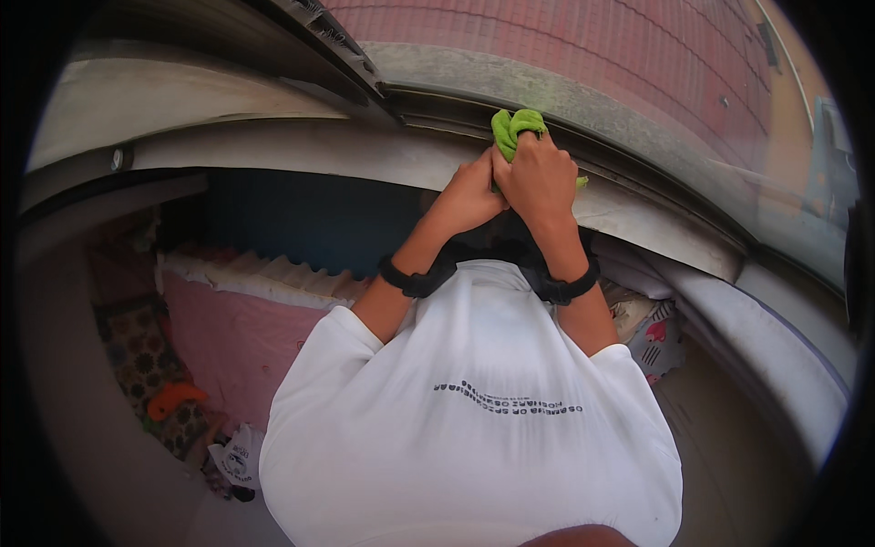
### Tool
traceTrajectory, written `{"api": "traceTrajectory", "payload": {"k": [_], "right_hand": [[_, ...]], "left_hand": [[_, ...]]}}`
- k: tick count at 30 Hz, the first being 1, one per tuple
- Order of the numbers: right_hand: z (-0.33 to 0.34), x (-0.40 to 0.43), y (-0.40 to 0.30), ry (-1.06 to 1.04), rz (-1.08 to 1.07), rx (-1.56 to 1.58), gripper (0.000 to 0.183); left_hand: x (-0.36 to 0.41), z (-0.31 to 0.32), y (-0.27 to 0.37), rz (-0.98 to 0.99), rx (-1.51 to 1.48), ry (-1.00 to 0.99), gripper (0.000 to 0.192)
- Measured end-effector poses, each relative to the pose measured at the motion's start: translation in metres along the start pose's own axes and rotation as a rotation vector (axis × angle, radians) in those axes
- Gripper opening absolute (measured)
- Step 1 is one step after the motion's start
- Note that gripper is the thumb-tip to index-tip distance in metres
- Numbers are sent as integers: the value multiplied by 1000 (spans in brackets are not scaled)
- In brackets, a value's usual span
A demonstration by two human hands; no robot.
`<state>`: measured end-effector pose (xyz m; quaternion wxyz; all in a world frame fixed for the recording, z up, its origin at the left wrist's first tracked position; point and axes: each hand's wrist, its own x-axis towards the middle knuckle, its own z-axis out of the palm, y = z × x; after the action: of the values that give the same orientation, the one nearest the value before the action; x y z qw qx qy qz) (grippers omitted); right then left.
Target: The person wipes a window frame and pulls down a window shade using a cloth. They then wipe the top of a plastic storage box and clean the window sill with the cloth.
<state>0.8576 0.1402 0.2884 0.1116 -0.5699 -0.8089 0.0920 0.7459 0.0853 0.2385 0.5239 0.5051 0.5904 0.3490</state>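
A bright green cloth is bunched up at the window's lower frame, with two folds standing out past my fingers. My right hand grips it from above, and a small end of the cloth shows to the right of that hand. Pressed close beside it, my left hand also holds the cloth, its fingertips partly hidden. The cloth is over the sliding window track, a dark grooved metal channel. Below the track runs a pale sill, stained in places, and both hands are above it.
A window sash edge with frayed brush strip rises at the upper left. Window glass stands along the right, with a red tiled roof outside. Below left lies a pink cloth-covered surface. A pale curtain hangs at right.
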Motion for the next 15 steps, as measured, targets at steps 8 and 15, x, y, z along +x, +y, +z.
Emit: {"api": "traceTrajectory", "payload": {"k": [8, 15], "right_hand": [[25, 28, -57, -106, -253, 163, 36], [18, 24, -62, -193, -218, 88, 36]], "left_hand": [[-24, -38, -16, -112, -135, 355, 63], [-20, -36, -22, -26, -194, 204, 46]]}}
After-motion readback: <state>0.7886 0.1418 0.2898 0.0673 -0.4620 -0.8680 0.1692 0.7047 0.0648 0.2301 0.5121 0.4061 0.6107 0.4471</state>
